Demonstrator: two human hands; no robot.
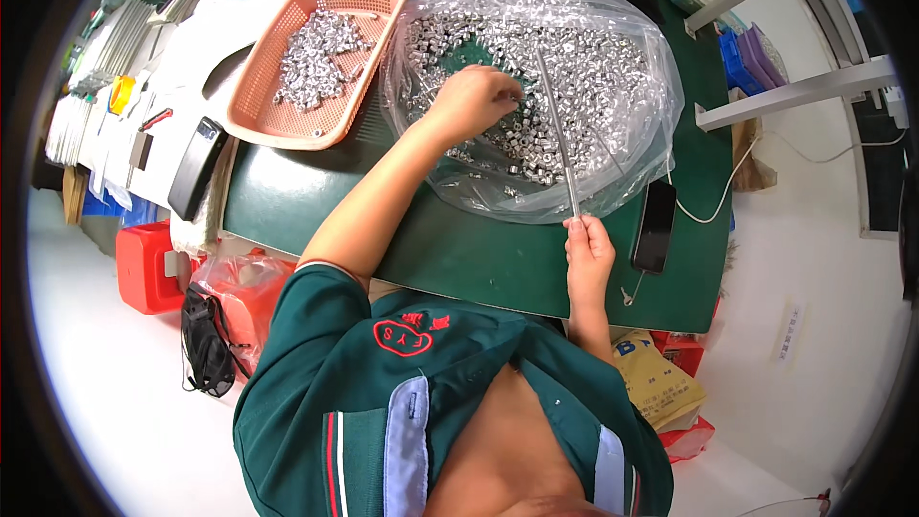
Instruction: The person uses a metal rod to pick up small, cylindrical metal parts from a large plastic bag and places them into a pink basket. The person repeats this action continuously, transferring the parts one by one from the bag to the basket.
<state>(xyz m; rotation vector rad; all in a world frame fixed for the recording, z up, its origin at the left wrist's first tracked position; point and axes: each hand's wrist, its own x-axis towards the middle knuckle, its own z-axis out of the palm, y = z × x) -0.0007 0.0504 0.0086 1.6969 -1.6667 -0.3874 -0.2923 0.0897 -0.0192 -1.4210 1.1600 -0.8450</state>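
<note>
My right hand pinches the near end of a thin, straight metal rod. The rod points away from me, over a large clear plastic bag spread open on the table. Heaped in the bag are a great many small silvery metal pieces, short and cylinder-like. Over the left part of this heap is my left hand, its fingers curled together at the pieces. Whatever sits between those fingertips is too small and too hidden to make out.
An orange plastic basket with more metal pieces stands left of the bag on the green table. A dark phone lies to the right, a black case-like object far left. Metal frame bars rise at the right.
</note>
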